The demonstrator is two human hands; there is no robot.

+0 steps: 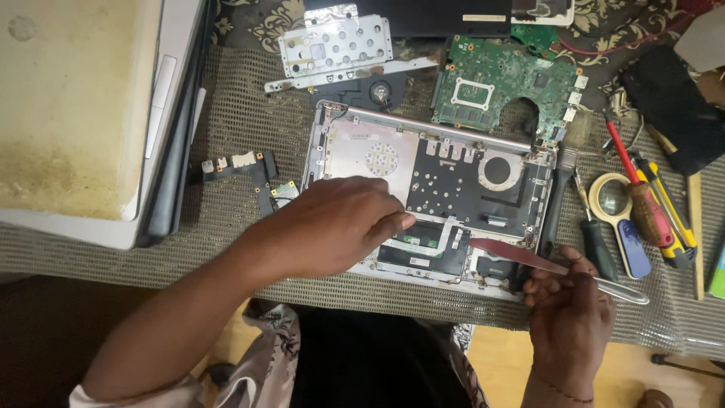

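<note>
Right hand (568, 306) fingers pinch metal tweezers (555, 264); left hand (343, 223) fingers press, loosely curled, on opened laptop chassis (377, 155).

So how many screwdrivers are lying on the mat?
3, all right of the opened laptop base: black-handled screwdriver, red-handled screwdriver, and yellow-and-black screwdriver. More may be hidden beyond the frame edge.

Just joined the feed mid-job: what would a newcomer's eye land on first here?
The opened laptop base at centre, its insides bare, with the left hand pressing on its lower middle. At lower right, the right hand holds tweezers over the base's near corner. Behind lies a green circuit board; screwdrivers lie right.
</note>
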